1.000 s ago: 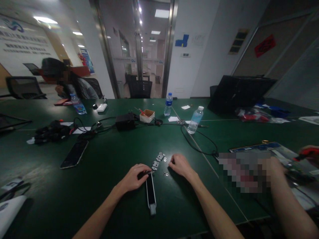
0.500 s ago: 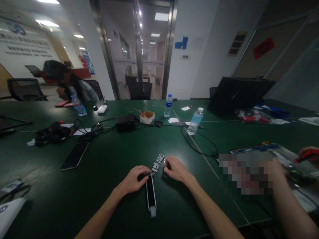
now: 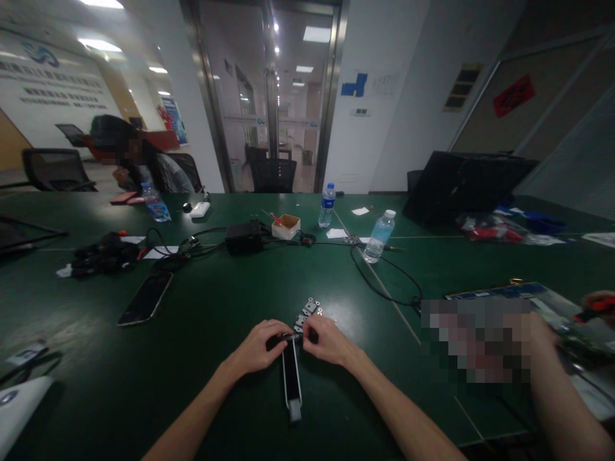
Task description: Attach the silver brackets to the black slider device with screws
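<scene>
A long black strip with a silver end [image 3: 291,379] lies on the green table [image 3: 216,307], pointing toward me. My left hand [image 3: 258,346] is closed over the strip's far end. My right hand [image 3: 327,340] is pinched closed at that same end, fingertips meeting the left hand's; what it pinches is too small to name. Just beyond the hands lie small silver metal brackets [image 3: 307,312] and a few tiny washers [image 3: 321,312].
A phone [image 3: 145,298] lies left, with black cables [image 3: 103,253], a power brick [image 3: 244,237] and a small box [image 3: 285,226] farther back. Two water bottles [image 3: 379,237] stand mid-table. Another person's arm [image 3: 552,358] works at the right; someone sits far left.
My right hand has slid left from the loose washers to the strip's far end, meeting my left hand. The left hand has stayed on the strip.
</scene>
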The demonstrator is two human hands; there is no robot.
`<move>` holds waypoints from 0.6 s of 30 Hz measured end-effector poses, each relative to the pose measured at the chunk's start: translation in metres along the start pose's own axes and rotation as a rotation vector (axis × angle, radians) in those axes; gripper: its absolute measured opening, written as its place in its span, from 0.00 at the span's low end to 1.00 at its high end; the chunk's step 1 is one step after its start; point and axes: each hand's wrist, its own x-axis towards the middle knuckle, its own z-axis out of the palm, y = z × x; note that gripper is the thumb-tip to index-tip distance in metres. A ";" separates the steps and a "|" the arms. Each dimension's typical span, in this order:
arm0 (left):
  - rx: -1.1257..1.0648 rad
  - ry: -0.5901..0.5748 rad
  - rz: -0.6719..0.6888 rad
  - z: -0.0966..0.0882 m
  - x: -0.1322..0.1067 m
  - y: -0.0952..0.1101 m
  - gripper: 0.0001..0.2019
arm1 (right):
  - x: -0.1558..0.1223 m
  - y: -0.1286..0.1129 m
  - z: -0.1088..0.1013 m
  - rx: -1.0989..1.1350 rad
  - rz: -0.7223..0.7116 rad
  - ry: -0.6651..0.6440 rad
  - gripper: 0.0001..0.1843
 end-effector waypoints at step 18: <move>-0.013 0.062 0.075 0.008 0.000 -0.012 0.11 | 0.002 0.002 0.003 -0.035 -0.109 0.021 0.06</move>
